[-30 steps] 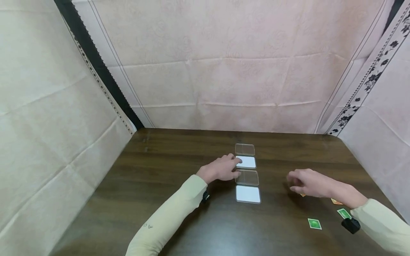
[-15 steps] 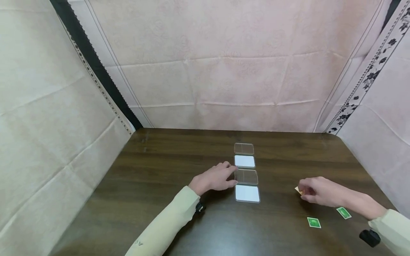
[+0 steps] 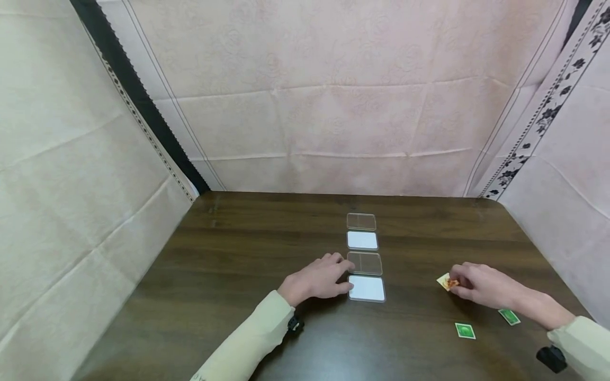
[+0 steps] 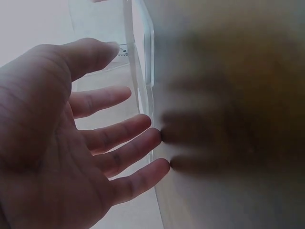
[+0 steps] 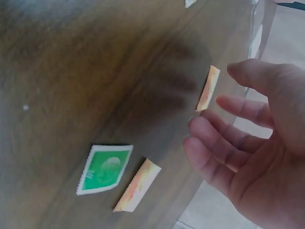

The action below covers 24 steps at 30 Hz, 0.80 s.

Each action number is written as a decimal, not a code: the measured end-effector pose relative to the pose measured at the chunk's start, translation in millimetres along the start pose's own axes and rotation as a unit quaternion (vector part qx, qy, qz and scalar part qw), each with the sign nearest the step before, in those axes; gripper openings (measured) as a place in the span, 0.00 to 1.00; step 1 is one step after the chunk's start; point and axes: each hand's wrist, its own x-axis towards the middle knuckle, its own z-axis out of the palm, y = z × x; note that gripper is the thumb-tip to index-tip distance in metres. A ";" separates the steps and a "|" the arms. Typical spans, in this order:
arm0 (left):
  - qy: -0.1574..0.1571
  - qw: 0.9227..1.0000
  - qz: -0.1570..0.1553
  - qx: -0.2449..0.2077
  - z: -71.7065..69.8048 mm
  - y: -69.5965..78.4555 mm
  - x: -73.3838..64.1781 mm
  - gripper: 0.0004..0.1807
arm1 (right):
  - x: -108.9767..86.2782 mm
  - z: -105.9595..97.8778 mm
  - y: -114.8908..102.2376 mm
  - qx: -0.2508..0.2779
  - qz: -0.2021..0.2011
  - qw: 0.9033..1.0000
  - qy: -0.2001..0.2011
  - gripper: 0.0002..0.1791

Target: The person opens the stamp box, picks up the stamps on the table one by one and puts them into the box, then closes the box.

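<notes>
My right hand (image 3: 483, 286) is at an orange and cream stamp (image 3: 446, 282) lying on the table. In the right wrist view, thumb and index fingertips are close on either side of this stamp's near end, not closed on it. A second orange stamp (image 5: 137, 187) lies beside a green stamp (image 5: 106, 169) there; my hand and forearm hide it in the head view. My left hand (image 3: 316, 278), fingers spread, has its fingertips at the left edge of the nearer clear lid (image 3: 366, 264) and white-filled tray (image 3: 368, 289). It holds nothing.
Beyond these, another clear lid (image 3: 360, 221) and white-filled tray (image 3: 362, 241) continue the column. Two green stamps lie near my right forearm, one (image 3: 465, 330) closer to me, the other (image 3: 509, 317) by the wrist. Pale cloth (image 3: 310, 106) hangs behind the wooden table (image 3: 229, 254).
My left hand has drawn back toward me from the farther tray to the nearer one. My right hand has moved right and nearer, uncovering part of the orange stamp.
</notes>
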 end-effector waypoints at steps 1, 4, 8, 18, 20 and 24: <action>0.001 1.000 0.001 0.004 1.1 0.6 -1.0 0.26 | 0.1 1.2 0.1 -0.001 0.012 1.000 -0.002 0.08; 0.001 1.000 0.001 0.014 3.0 2.9 -3.6 0.27 | 0.6 4.3 0.1 0.000 0.044 0.999 -0.013 0.07; 0.001 1.000 -0.005 0.025 5.1 4.5 -6.1 0.28 | 3.8 5.8 1.8 0.005 0.046 0.999 -0.012 0.08; -0.007 1.000 -0.014 0.026 7.7 4.6 -5.4 0.30 | 11.1 2.2 10.6 0.030 0.003 0.999 -0.034 0.12; -0.009 1.000 -0.017 0.025 7.3 5.1 -4.9 0.30 | 12.8 1.5 12.8 0.037 0.001 0.999 -0.037 0.12; -0.013 0.999 -0.021 0.022 6.5 6.4 -3.8 0.31 | 14.4 1.1 16.2 0.054 0.010 0.998 -0.044 0.11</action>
